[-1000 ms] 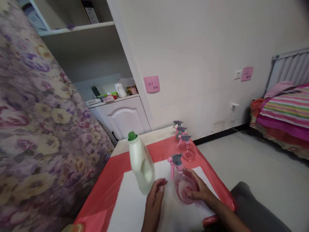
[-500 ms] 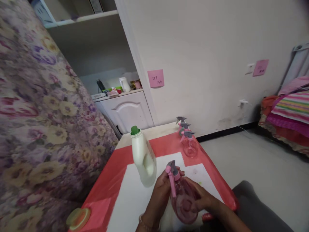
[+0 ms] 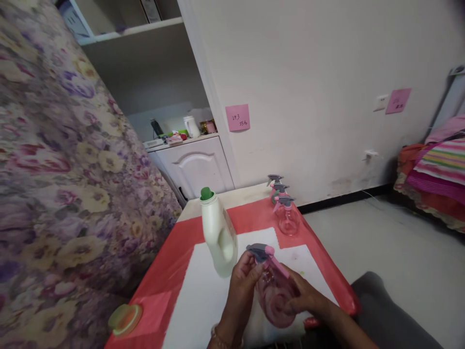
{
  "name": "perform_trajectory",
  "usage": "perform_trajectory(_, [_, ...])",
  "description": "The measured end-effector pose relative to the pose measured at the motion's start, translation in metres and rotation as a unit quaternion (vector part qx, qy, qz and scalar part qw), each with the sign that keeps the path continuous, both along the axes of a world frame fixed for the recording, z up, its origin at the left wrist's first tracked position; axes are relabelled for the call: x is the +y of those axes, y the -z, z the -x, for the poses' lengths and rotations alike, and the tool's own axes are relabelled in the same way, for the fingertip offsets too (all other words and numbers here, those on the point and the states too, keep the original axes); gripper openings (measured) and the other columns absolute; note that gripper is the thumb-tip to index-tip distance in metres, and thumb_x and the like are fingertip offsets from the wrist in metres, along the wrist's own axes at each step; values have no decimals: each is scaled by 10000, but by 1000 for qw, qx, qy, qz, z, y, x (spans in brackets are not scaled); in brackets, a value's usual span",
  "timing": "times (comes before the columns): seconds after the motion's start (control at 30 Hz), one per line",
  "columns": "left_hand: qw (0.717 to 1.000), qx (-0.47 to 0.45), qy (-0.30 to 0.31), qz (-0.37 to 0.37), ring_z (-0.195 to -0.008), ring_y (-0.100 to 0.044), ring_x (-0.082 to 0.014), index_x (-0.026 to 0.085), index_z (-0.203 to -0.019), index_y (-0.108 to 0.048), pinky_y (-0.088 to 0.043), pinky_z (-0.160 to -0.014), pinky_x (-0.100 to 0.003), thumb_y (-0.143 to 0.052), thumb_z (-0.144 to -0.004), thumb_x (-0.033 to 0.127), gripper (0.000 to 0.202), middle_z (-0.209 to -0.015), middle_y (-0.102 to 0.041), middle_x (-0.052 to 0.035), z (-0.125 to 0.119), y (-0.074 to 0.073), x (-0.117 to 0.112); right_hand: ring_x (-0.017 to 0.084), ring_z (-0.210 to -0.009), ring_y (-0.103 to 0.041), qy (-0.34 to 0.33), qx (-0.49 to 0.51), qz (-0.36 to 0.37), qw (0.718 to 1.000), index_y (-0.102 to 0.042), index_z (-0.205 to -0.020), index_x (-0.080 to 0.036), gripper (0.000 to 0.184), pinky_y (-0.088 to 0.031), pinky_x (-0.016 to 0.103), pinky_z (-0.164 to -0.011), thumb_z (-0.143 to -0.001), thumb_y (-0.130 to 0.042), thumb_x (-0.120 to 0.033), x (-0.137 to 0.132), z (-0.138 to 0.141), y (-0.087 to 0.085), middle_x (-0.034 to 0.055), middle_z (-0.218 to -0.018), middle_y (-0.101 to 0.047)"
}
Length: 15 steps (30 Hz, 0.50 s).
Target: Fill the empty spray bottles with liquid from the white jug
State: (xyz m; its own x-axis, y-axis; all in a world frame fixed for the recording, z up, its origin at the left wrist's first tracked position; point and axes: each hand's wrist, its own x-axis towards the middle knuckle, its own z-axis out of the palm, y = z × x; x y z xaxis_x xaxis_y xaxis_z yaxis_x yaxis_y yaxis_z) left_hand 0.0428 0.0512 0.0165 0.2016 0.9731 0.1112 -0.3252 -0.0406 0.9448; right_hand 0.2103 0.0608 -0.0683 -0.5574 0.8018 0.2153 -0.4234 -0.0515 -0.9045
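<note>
Between my hands is a pink, see-through spray bottle [image 3: 274,303] with a grey and pink trigger head, tilted above the white sheet. My left hand [image 3: 244,286] is closed at its neck, fingers against the grey part of the head. The bottle's body is gripped from the right by my right hand [image 3: 303,293]; some of those fingers are hidden behind it. Left of the hands stands a large pale green jug [image 3: 214,225] with a green piece in its mouth. Several similar spray bottles [image 3: 288,220] stand in a row at the table's far right.
A white sheet [image 3: 196,291] lies on the red tablecloth [image 3: 169,261]. A yellowish round lid [image 3: 125,320] is at the near left. A flowered curtain [image 3: 80,194] hangs on the left, beside a cabinet [image 3: 192,165]; the wall [image 3: 308,97] is behind.
The spray head has turned on the bottle: its pink trigger pointed toward the near left and now points right. My left hand has shifted round the neck; my right hand keeps holding the body.
</note>
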Motion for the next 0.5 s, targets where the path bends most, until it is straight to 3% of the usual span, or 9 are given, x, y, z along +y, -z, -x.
perform_trajectory(0.27, [994, 35, -106, -15, -1000, -621, -220, 187, -1053, -673, -449, -902, -329, -809, -689, 259, 395, -1063, -717, -72, -5, 2, 2, 332, -1301, -480, 45, -53, -49, 996, -545, -1318, -265, 866, -315, 478, -1116, -526, -889, -313, 3, 1, 10, 78, -1343, -592])
perform_trajectory(0.5, [996, 85, -13, -27, -1053, -618, -229, 201, -1106, -677, -427, -970, -360, -687, -825, 313, 302, -1122, -716, -82, 5, 3, -1, 319, -1275, -511, 24, -18, -41, 999, -525, -1330, -240, 855, -324, 485, -1109, -554, -879, -312, 5, -1, 12, 95, -1342, -587])
